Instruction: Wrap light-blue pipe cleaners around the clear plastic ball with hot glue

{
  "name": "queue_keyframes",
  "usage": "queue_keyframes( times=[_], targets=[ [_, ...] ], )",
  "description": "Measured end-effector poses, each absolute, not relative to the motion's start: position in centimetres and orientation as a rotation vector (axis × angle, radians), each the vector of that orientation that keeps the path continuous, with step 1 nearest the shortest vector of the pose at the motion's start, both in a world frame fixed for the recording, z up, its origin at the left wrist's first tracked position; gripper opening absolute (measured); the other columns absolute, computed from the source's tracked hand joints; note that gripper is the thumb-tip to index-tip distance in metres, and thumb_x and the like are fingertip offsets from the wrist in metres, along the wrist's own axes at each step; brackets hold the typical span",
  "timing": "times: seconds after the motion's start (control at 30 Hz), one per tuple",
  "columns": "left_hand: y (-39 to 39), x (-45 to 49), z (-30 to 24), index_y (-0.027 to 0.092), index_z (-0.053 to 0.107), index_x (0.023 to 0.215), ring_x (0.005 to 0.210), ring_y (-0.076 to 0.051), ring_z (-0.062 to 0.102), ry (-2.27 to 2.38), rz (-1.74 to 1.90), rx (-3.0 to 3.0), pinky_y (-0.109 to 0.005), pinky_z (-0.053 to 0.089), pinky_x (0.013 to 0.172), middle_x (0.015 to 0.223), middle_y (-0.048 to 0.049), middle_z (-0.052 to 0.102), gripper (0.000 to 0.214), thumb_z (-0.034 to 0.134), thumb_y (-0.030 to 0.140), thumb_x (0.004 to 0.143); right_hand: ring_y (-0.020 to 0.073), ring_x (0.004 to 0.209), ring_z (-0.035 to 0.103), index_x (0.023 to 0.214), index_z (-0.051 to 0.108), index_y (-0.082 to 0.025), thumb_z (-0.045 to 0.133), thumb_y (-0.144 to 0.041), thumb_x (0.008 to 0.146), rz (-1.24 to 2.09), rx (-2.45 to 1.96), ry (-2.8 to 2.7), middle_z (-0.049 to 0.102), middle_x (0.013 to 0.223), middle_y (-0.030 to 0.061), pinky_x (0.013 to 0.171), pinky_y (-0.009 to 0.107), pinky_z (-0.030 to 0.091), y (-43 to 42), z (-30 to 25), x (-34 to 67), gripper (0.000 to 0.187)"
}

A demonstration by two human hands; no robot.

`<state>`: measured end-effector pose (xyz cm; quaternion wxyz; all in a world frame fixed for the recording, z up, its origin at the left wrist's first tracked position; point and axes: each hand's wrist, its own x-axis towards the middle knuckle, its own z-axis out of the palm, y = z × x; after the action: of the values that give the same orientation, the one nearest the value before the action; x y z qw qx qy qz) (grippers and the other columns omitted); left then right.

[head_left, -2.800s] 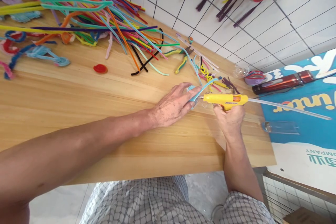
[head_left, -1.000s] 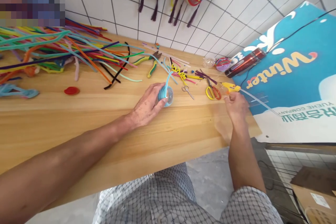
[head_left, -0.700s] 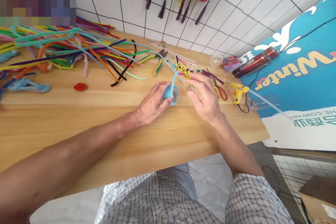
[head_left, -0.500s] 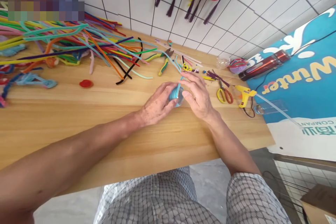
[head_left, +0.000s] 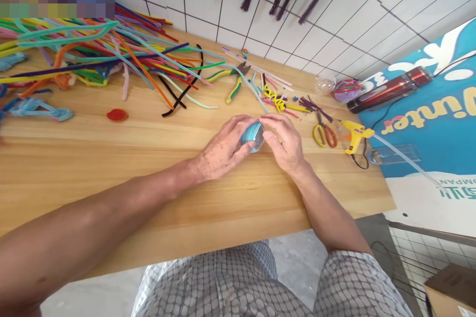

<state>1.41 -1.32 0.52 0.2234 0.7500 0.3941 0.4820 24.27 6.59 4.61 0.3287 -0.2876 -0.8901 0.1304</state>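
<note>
A clear ball point(head_left: 259, 141), partly wound with light blue pipe cleaner point(head_left: 251, 132), is held above the table in front of me. My left hand point(head_left: 226, 148) wraps around its left side, thumb below and fingers over the top. At the upper right of the ball, my right hand point(head_left: 284, 141) has its fingers curled over the loose light blue strand point(head_left: 254, 90), which trails off toward the back of the table. The right thumb lies near the ball's edge. The exact grip on the strand is partly hidden by the fingers.
Many coloured pipe cleaners point(head_left: 141, 59) lie heaped at the left back. Pliers point(head_left: 238, 81), scissors point(head_left: 325, 134), a yellow glue gun point(head_left: 355, 136), a dark red flask point(head_left: 390, 90) and a wrapped ball point(head_left: 347, 90) sit behind and right. A red disc point(head_left: 117, 115) lies left.
My right fingers have come down closer to the ball's top, and the upright stretch of blue strand now lies against the ball. The left hand keeps its hold. The view has shifted slightly.
</note>
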Motion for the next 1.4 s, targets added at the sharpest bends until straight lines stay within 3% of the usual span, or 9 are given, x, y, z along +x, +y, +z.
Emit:
queue_keyframes(
  times=[0.33,0.57,0.9,1.4],
  targets=[
    [-1.4,1.4,0.9,0.022,0.044,0.165,0.153,-0.034,0.056,1.087,1.349,2.064,-0.059,0.049,0.130,0.161,-0.0200,0.059,0.052,0.051,0.042,0.118,0.0307,0.133,0.075,0.146,0.070,-0.032,0.056,-0.052,0.114,0.371,-0.704,-2.314,0.079,0.141,0.0106,0.113,0.054,0.065,6.0,4.4,24.0,0.040],
    [-1.3,1.5,0.6,0.022,0.046,0.161,0.149,-0.031,0.059,1.077,1.397,2.060,-0.055,0.051,0.127,0.156,-0.0189,0.061,0.048,0.050,0.044,0.119,0.0322,0.134,0.075,0.142,0.070,-0.033,0.056,-0.049,0.114,0.299,-0.634,-2.353,0.078,0.144,0.0107,0.115,0.057,0.063,5.7,4.3,24.1,0.035],
    [-1.4,1.4,0.5,0.023,0.047,0.157,0.150,-0.032,0.059,1.100,1.374,2.047,-0.057,0.052,0.127,0.155,-0.0197,0.060,0.045,0.049,0.046,0.119,0.0327,0.131,0.074,0.144,0.069,-0.034,0.057,-0.048,0.113,0.184,-0.594,-2.383,0.077,0.140,0.0103,0.113,0.056,0.062,5.5,4.1,23.9,0.036],
    [-2.0,1.0,0.3,0.025,0.045,0.157,0.157,-0.033,0.054,1.112,1.357,2.060,-0.057,0.052,0.129,0.157,-0.0205,0.056,0.043,0.057,0.036,0.117,0.0314,0.126,0.075,0.143,0.066,-0.026,0.066,-0.030,0.108,0.210,-0.570,-2.309,0.075,0.137,0.0150,0.108,0.052,0.064,4.6,4.1,23.1,0.035]
  ],
)
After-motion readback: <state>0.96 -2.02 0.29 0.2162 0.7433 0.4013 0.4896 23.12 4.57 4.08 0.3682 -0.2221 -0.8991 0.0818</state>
